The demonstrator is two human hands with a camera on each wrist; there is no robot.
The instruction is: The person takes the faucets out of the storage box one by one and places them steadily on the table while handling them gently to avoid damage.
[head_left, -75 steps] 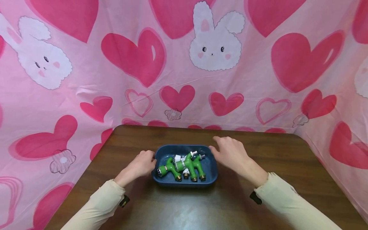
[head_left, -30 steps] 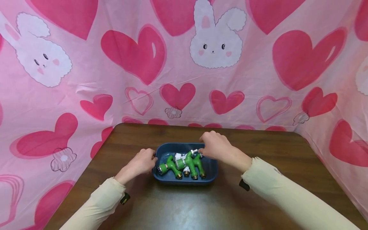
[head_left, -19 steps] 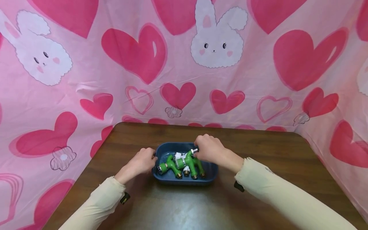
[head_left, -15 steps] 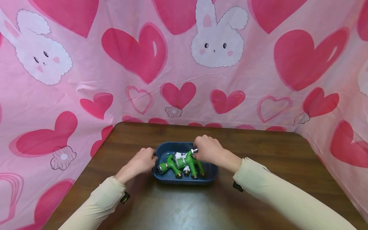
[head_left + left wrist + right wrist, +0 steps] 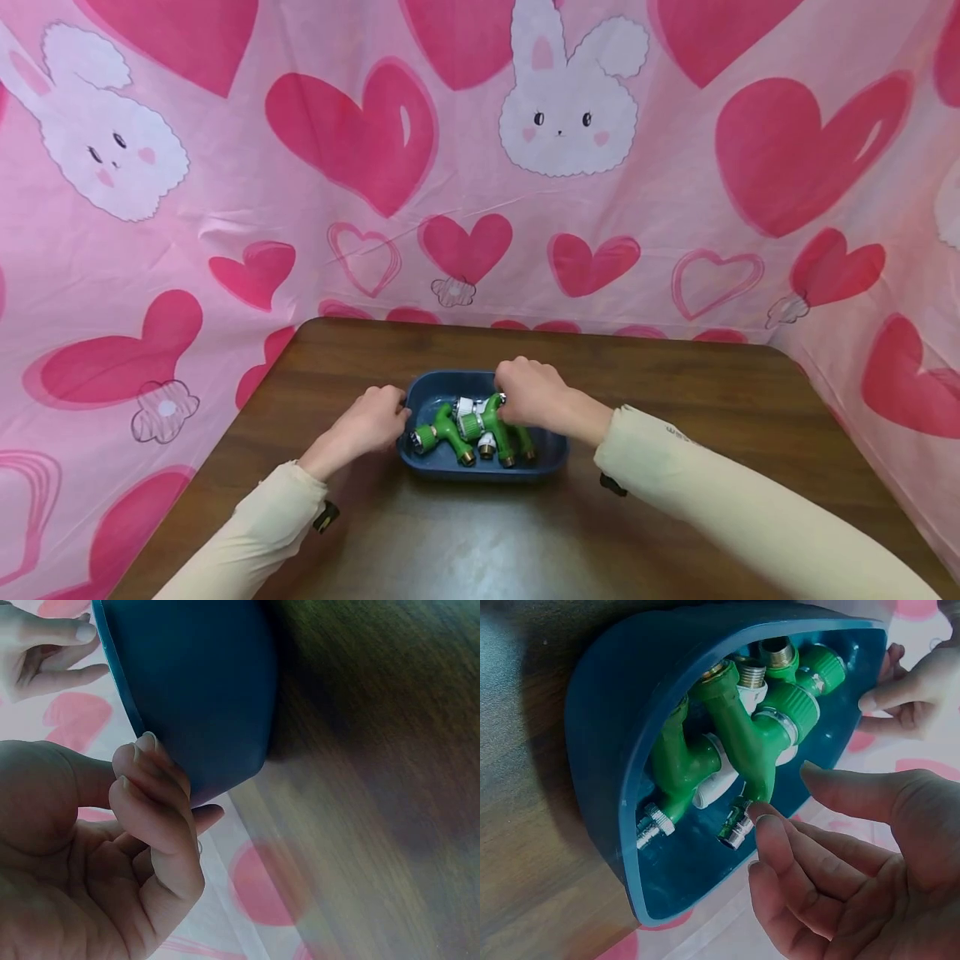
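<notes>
The topmost green tap (image 5: 492, 433) lies near the middle of the blue tray (image 5: 480, 475), its nozzle (image 5: 735, 827) toward one o'clock, just beside the right hand (image 5: 534, 396), whose fingers (image 5: 780, 844) and thumb (image 5: 847, 793) are parted; at nine o'clock the left hand (image 5: 373, 421) pinches the tray's rim (image 5: 120, 675); beneath, a wooden table (image 5: 480, 542)

Head view: bright, even light — pale glare on the near part of the brown, round-cornered wood-grain table (image 5: 480, 537). Wrist views: dimmer — dark shadow beside the blue, rounded plastic tray (image 5: 202, 690).
</notes>
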